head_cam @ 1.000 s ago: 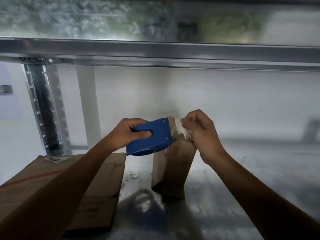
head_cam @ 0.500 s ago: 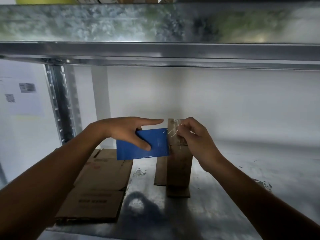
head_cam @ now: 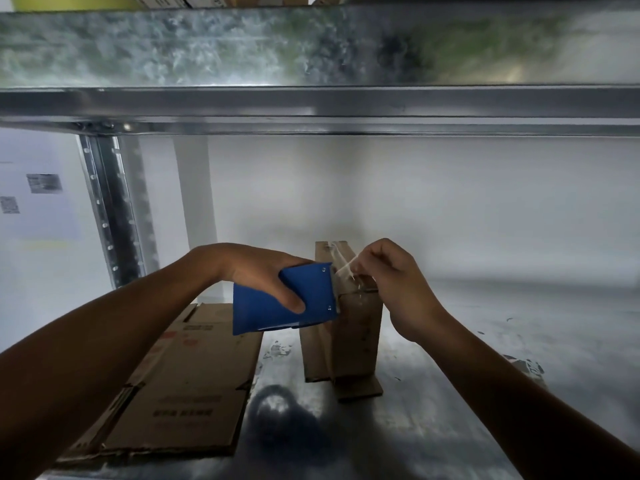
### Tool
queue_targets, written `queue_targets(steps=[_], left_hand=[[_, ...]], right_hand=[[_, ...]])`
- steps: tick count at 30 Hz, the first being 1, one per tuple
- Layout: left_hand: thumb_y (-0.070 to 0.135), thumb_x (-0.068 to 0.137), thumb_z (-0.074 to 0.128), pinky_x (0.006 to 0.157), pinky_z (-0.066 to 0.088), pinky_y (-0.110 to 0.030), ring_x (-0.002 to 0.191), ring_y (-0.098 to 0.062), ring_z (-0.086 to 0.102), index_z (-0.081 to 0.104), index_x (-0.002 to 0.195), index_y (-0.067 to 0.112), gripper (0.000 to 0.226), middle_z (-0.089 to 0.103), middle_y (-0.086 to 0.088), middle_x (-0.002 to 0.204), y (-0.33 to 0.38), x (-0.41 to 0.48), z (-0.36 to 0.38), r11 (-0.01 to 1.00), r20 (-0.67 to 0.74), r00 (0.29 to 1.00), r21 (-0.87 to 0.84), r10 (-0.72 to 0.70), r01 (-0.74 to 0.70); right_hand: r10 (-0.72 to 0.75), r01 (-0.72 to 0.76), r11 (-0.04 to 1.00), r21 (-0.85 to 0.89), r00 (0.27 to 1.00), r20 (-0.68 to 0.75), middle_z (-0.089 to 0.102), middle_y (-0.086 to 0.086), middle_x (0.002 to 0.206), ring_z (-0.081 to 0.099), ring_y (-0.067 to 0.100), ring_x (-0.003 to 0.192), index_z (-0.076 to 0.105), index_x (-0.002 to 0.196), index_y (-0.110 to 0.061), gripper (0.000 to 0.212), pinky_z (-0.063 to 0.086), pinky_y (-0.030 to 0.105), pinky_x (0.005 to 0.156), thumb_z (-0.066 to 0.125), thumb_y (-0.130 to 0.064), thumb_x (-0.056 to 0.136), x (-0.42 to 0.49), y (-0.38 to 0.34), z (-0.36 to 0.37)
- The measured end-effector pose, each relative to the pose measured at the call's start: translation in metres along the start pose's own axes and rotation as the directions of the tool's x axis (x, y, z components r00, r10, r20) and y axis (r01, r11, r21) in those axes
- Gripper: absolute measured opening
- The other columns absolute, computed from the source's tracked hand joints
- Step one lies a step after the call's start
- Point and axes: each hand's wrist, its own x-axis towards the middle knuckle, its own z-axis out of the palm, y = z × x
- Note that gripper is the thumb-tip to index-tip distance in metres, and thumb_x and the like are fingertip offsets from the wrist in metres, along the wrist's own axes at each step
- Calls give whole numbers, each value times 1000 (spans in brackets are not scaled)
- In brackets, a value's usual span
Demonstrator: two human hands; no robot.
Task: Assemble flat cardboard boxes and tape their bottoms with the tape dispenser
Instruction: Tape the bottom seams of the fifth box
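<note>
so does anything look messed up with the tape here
The clear tape between the blue dispenser and the right hand looks crumpled and stringy, not a flat strip. Torn scraps also litter the metal shelf.

You see matt blue plastic tape dispenser, glossy clear tape, rough brown cardboard box, mottled shiny metal shelf.

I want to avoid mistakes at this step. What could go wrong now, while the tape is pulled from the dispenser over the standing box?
1. The clear tape pinched by the right hand looks crumpled; it may fold and stick to itself.
2. The narrow box stands upright with neither hand steadying it; a pull might tip it.
3. The left hand grips the dispenser close to its front edge, where a blade may sit; fingers could get nicked.
</note>
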Motion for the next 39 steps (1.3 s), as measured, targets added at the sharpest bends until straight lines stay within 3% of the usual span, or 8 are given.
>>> queue_targets(steps=[11,14,18,23,27,31,34,39], left_hand=[[56,70,80,90,61,-40,105,-11,71,53,135,42,71,70,18,119,-8,3,6,999,12,999,-37,-40,40],[50,73,81,90,61,-39,107,-11,70,49,137,49,71,70,18,120,-7,6,5,997,53,998,-69,-42,46],[47,76,81,84,59,-28,113,-8,67,19,151,61,98,64,21,130,-11,9,7,996,80,996,-79,-30,36],[40,83,79,82,58,-23,111,-5,67,23,140,71,86,64,28,125,-13,8,9,995,49,998,-88,-46,50],[43,83,79,89,58,-28,114,-7,66,25,151,60,89,62,20,135,-16,3,12,999,-15,1000,-48,-15,14],[52,72,80,92,60,-35,108,-9,70,47,145,39,81,70,17,123,-13,2,13,998,-51,998,-58,-38,35],[52,69,81,94,59,-42,108,-12,70,51,143,32,82,71,13,123,-11,0,11,996,-34,998,-77,-52,50],[41,75,82,99,56,-46,117,-18,67,36,155,32,92,66,7,134,-17,-5,12,990,37,998,-132,-51,56]], right_hand=[[152,-149,988,31,983,-106,63,4,71,60,22,77,61,68,-13,24,48,39,70,56,-13,92,2,1,-6],[204,-194,967,164,978,-46,63,4,68,64,22,78,63,65,-17,29,48,35,68,57,-14,94,4,-2,-8],[214,-223,913,343,975,65,63,6,69,64,28,86,61,69,-11,28,48,33,65,58,-10,97,6,-3,-14],[147,-185,911,367,981,130,63,7,74,70,33,96,64,70,-16,31,51,38,69,57,-8,99,1,-3,-23],[11,-13,977,212,1000,8,65,7,81,68,26,91,62,80,-10,20,55,46,85,57,-8,99,-8,-5,-17],[43,-3,936,353,994,-105,59,11,82,64,31,91,58,78,-8,22,55,51,91,54,-4,100,-14,-6,-13],[70,-32,897,441,995,-68,60,17,82,65,43,98,60,74,-11,27,57,52,92,54,-2,100,-15,-5,-17],[122,-148,908,392,988,90,67,8,73,74,25,90,67,65,-21,35,55,48,85,59,-14,98,-11,-8,-29]])
